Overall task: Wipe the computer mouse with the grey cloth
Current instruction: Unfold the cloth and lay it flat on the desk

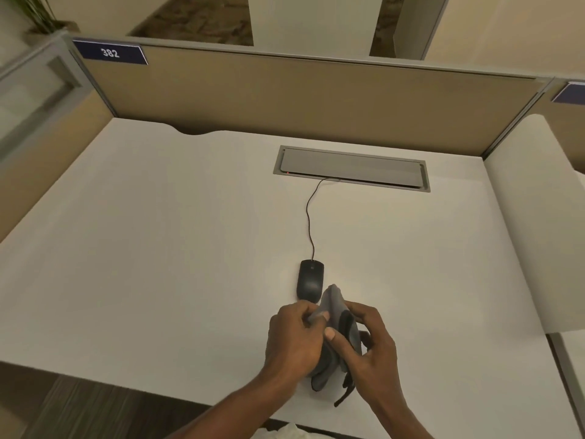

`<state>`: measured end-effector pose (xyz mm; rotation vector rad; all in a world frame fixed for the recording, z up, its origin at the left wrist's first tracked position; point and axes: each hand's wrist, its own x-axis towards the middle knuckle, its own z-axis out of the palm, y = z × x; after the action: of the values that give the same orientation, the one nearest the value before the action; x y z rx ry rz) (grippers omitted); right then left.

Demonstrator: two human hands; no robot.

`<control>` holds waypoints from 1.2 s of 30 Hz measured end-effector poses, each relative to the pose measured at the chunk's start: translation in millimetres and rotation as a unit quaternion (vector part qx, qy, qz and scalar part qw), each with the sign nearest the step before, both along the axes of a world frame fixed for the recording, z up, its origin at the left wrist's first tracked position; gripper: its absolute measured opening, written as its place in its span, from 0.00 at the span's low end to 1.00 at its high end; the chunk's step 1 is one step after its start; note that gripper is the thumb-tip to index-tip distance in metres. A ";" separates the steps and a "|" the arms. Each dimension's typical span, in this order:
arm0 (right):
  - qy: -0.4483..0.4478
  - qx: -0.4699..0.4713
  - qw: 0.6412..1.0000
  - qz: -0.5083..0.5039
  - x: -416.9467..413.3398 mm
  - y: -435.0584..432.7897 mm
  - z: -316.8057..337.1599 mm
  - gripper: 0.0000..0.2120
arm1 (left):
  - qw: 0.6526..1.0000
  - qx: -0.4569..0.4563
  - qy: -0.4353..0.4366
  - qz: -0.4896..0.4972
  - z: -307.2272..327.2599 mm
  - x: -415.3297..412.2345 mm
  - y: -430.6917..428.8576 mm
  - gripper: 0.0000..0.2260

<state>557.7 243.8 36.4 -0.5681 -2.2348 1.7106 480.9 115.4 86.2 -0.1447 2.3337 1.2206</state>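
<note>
A dark blue rectangular plate (110, 52) on the top rail of a tan fabric cubicle partition (300, 99) carries the white number "382"; a second blue plate (571, 93) at the right edge is cut off and its writing cannot be read. No brand mark is legible on the black corded computer mouse (309, 280), which lies flat on the white laminate desk (158, 248), its thin black cable (309, 217) curving away to a grey rectangular cable hatch (351, 168) set into the desktop.

Just in front of the mouse, both bare hands hold a crumpled grey cloth (335, 312) between them. The left hand (292, 339) is closed on the cloth's near-left edge, thumb and forefinger pinching a fold. The right hand (373, 343) grips the cloth from the other side, its thumb pressed across the fabric. The upper tip of the cloth stands beside the mouse's near right corner; whether it touches the mouse cannot be told. The cloth's lower folds hang down toward the desk's front edge.
</note>
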 end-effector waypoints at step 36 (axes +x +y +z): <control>0.047 0.128 0.991 0.004 -289.9 -9.7 97.8 0.07 | 0.950 0.000 0.313 -0.002 80.8 -262.7 -138.4 0.04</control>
<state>267.8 234.0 134.2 -0.4115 -2.3405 1.3927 218.2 -23.0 167.0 0.2939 2.8582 1.4146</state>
